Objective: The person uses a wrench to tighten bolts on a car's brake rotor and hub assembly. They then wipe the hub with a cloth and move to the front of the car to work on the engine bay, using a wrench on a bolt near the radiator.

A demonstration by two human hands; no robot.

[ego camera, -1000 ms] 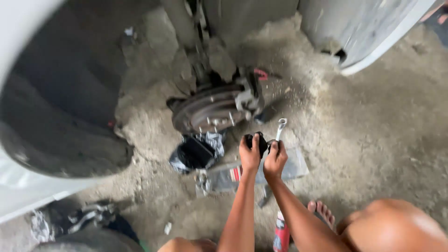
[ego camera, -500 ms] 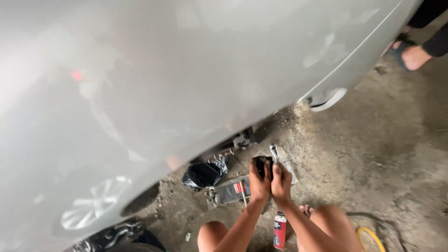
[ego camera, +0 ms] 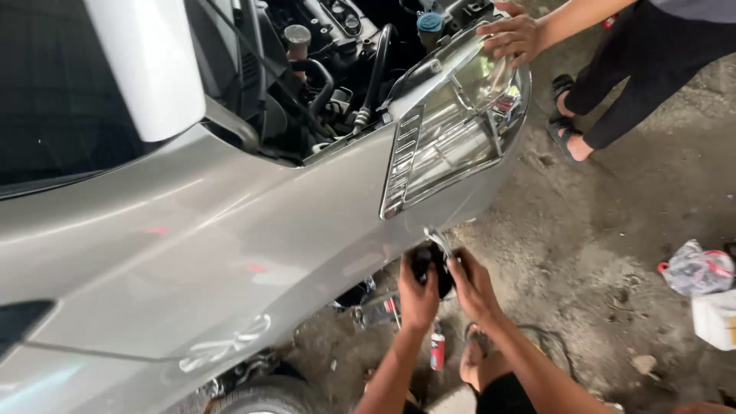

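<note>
My left hand (ego camera: 418, 295) and my right hand (ego camera: 474, 285) are raised together beside the silver car's front fender (ego camera: 230, 245). Between them they grip a small black part (ego camera: 431, 264). A metal wrench (ego camera: 438, 241) sticks up from between my hands; which hand holds it I cannot tell. Both hands sit just below the headlight (ego camera: 452, 134). Down on the ground between my arms stands a red spray can (ego camera: 437, 351).
The bonnet is up and the engine bay (ego camera: 330, 54) shows. Another person stands at the car's nose, one hand (ego camera: 510, 34) on the headlight top, sandalled foot (ego camera: 571, 142) on the dirt floor. A plastic bag (ego camera: 694, 268) and white box (ego camera: 717, 318) lie at right. A tyre (ego camera: 264, 397) lies below.
The view has swung upward from the bare wheel hub and ground to the fender, headlight and open engine bay. My hands stayed together on the black part and rose with it.
</note>
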